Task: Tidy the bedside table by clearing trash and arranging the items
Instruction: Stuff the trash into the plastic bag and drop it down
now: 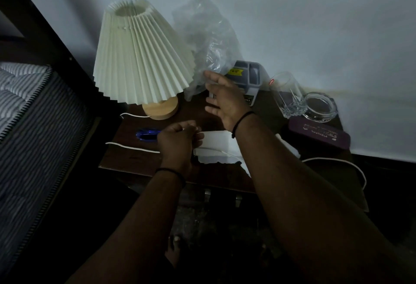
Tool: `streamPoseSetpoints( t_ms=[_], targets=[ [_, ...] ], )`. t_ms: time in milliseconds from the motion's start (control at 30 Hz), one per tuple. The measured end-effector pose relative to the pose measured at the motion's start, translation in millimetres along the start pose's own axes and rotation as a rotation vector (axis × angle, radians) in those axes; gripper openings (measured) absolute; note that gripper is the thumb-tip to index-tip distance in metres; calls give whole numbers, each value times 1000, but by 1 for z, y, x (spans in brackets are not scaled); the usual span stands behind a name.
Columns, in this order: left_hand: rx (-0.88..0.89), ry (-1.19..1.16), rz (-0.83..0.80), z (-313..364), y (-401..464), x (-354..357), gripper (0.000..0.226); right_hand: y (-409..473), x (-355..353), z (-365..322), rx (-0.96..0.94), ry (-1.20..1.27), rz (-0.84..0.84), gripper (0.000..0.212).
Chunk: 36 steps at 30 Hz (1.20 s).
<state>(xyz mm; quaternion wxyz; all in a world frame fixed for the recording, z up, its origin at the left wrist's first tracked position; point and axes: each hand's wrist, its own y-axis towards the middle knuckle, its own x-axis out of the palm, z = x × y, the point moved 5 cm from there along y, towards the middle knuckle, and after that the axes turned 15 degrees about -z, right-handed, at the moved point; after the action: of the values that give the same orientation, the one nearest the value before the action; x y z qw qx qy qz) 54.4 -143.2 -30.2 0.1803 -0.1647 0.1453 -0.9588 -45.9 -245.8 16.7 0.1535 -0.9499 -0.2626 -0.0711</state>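
A dark wooden bedside table (pixel 135 160) holds a lamp with a pleated cream shade (pixel 139 54) at the back left. My right hand (pixel 225 101) pinches the lower edge of a crumpled clear plastic bag (pixel 207 36) that stands up against the wall. My left hand (pixel 177 142) is closed on the edge of a torn white paper (pixel 216 146) lying at the table's front. A blue pen (pixel 147 135) lies just left of that hand.
A grey organiser box (pixel 249 76) stands behind my right hand. A clear glass tumbler (pixel 288 94), a glass ashtray (pixel 319 107) and a purple case (pixel 319 134) sit at the right. White cords (pixel 132 147) cross the table. A mattress (pixel 27 115) is at the left.
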Motion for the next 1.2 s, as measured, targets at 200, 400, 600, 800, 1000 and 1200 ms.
streamPoseSetpoints(
  t_ms=[200, 400, 600, 800, 1000, 1200],
  targets=[
    [-23, 15, -4, 0, -1, 1, 15, 7, -7, 3, -75, 76, 30, 36],
    [-24, 38, -11, 1, -4, 4, 17, -6, -21, -8, -206, 121, 117, 33],
    [-28, 52, -1, 0, -5, 5, 16, -15, -27, -20, -324, 220, 123, 35],
    [-29, 60, -10, -2, -4, 6, 15, -16, -37, -24, -409, 312, 125, 33],
    [-25, 70, -17, -5, -2, 5, 13, -24, -50, -34, -489, 255, 255, 26],
    [3, 86, -37, -3, -1, 7, 12, -55, -68, -52, -581, 241, 459, 17]
  ],
)
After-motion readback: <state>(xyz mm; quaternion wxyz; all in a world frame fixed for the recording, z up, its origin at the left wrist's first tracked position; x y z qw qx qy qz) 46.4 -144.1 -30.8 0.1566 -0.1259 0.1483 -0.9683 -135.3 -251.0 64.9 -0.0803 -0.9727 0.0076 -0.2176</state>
